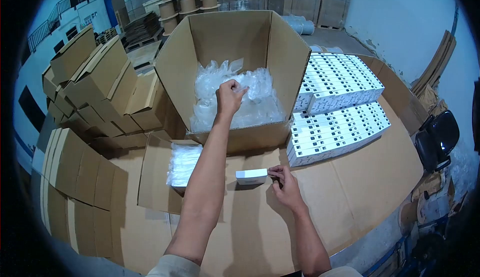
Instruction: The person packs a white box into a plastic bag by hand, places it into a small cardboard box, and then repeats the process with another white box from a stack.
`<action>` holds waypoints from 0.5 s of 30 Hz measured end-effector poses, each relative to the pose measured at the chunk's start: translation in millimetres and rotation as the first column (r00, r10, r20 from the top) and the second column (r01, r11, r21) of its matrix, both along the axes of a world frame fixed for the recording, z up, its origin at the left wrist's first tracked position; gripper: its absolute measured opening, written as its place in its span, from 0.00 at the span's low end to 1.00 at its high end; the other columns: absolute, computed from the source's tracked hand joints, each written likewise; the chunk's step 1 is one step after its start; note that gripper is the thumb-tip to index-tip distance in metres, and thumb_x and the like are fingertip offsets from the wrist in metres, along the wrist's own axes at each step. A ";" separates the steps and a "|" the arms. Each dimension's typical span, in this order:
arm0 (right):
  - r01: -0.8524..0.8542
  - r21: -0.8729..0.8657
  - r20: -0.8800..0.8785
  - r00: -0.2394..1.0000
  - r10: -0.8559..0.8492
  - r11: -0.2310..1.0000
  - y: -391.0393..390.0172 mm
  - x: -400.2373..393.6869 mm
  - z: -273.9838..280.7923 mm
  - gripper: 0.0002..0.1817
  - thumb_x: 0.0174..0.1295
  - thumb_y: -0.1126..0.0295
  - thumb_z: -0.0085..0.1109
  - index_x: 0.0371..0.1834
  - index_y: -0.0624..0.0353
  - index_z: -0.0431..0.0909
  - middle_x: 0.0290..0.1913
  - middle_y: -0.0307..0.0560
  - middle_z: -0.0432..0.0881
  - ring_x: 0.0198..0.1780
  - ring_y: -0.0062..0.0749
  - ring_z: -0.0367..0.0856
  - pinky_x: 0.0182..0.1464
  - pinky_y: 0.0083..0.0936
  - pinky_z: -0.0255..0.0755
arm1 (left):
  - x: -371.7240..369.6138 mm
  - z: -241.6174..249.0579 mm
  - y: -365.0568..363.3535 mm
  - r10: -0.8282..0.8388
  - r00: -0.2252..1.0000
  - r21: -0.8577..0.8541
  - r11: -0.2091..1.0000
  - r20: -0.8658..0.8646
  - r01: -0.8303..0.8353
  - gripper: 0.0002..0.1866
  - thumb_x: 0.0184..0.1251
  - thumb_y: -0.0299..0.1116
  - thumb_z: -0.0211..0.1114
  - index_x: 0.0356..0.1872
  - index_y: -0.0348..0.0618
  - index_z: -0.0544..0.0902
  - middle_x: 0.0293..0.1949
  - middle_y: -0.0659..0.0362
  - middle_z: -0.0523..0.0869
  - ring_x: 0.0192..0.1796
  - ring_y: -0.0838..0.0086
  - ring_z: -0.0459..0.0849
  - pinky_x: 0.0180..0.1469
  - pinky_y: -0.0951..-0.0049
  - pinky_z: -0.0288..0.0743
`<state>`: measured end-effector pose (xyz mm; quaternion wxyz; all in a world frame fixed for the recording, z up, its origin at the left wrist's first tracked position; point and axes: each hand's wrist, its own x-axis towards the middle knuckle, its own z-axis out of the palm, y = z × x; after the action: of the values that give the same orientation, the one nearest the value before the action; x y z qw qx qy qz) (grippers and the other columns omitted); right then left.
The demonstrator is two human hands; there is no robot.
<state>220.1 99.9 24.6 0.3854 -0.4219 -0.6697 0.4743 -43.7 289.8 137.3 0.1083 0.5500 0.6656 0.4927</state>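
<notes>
Box (pixel 251 176), small and white, lies flat on your cardboard-covered desk (pixel 350 202), right in front of you, just ahead of the open carton (pixel 230 37). Your right hand (pixel 287 187) has its fingers at the box's right end, probably to steady it; can't tell if they grip or just rest. Your left hand (pixel 230 97) is up over the clear plastic bags (pixel 240 112) in that carton, fingers drawn together. Can't tell if film is caught between them: clear on clear.

Carton mouth faces up, flaps raised, likely so the bags stay contained and reachable. White box stacks (pixel 345 99) sit on your right, rows tight, probably to keep them square and handy.

Hidden: your left forearm cuts across the small carton (pixel 155 177) and part of its wrapped contents (pixel 182 163). Carton bottom buried under bags. Box marking too small to read. Sleeves cut off at frame bottom.
</notes>
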 end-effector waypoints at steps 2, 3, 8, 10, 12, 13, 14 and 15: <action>-0.020 -0.018 0.032 0.999 0.021 1.000 0.6 1.0 1.0 0.23 0.61 0.89 0.47 0.62 0.69 0.68 0.60 0.57 0.82 0.66 0.40 0.83 0.69 0.32 0.76 | 3.5 1.8 1.0 0.042 0.998 0.020 0.999 -0.037 -0.042 0.18 0.58 0.36 0.79 0.26 0.34 0.79 0.27 0.45 0.85 0.31 0.58 0.85 0.41 0.60 0.79; -0.009 -0.007 0.020 1.000 0.009 1.000 0.4 0.2 1.0 0.22 0.61 0.88 0.48 0.61 0.69 0.68 0.59 0.58 0.83 0.65 0.41 0.84 0.67 0.33 0.76 | 4.3 2.1 1.4 0.063 0.996 0.030 0.998 -0.056 -0.061 0.19 0.59 0.36 0.79 0.26 0.33 0.77 0.27 0.44 0.85 0.31 0.57 0.84 0.41 0.59 0.79; 0.015 0.022 0.005 1.000 -0.015 1.000 -2.0 -1.0 3.5 0.20 0.62 0.87 0.49 0.59 0.68 0.70 0.57 0.59 0.85 0.64 0.43 0.85 0.62 0.34 0.79 | -6.2 -24.0 18.3 -0.100 0.994 0.073 0.993 0.052 0.096 0.20 0.57 0.37 0.81 0.27 0.34 0.77 0.27 0.46 0.85 0.30 0.57 0.82 0.40 0.57 0.78; 0.020 0.006 0.013 1.000 -0.020 1.000 -2.0 -2.2 6.0 0.20 0.62 0.86 0.49 0.59 0.68 0.70 0.57 0.59 0.84 0.64 0.43 0.85 0.62 0.34 0.79 | -2.4 -11.7 9.5 -0.103 0.994 0.026 0.994 0.035 0.102 0.21 0.56 0.38 0.82 0.27 0.34 0.77 0.27 0.46 0.85 0.30 0.58 0.82 0.41 0.57 0.78; 0.023 0.006 0.016 1.000 -0.023 1.000 -2.2 -1.9 5.2 0.20 0.62 0.86 0.49 0.59 0.68 0.70 0.57 0.59 0.84 0.64 0.44 0.85 0.63 0.34 0.79 | 2.0 -2.5 3.9 -0.040 0.997 0.003 0.999 -0.063 0.040 0.22 0.55 0.39 0.83 0.26 0.35 0.77 0.26 0.46 0.85 0.30 0.58 0.82 0.41 0.58 0.78; 0.023 0.013 0.015 1.000 -0.023 1.000 -1.5 -2.0 2.8 0.20 0.62 0.86 0.49 0.59 0.68 0.70 0.57 0.59 0.84 0.64 0.44 0.85 0.63 0.34 0.79 | 2.9 -0.5 2.2 -0.037 0.997 0.006 0.999 -0.066 0.037 0.23 0.55 0.40 0.83 0.26 0.35 0.77 0.26 0.46 0.85 0.30 0.58 0.82 0.40 0.57 0.78; 0.022 0.020 0.014 1.000 -0.022 1.000 -1.3 -1.8 1.5 0.20 0.63 0.86 0.49 0.59 0.68 0.70 0.56 0.59 0.84 0.64 0.44 0.85 0.63 0.34 0.79 | 3.8 1.7 0.3 -0.033 0.997 0.008 0.999 -0.067 0.034 0.23 0.55 0.41 0.83 0.26 0.35 0.77 0.27 0.47 0.85 0.30 0.58 0.81 0.40 0.57 0.78; 0.023 0.017 0.013 1.000 -0.023 1.000 -1.8 -1.9 2.5 0.20 0.63 0.86 0.49 0.59 0.68 0.70 0.56 0.59 0.84 0.64 0.44 0.85 0.63 0.34 0.79 | 4.7 3.8 -1.4 -0.029 0.997 0.012 0.999 -0.069 0.030 0.24 0.56 0.42 0.83 0.25 0.35 0.76 0.27 0.47 0.85 0.30 0.58 0.81 0.40 0.57 0.78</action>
<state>218.2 98.1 27.1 0.3901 -0.4295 -0.6712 0.4615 -39.0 288.4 141.2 0.0892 0.5770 0.6576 0.4761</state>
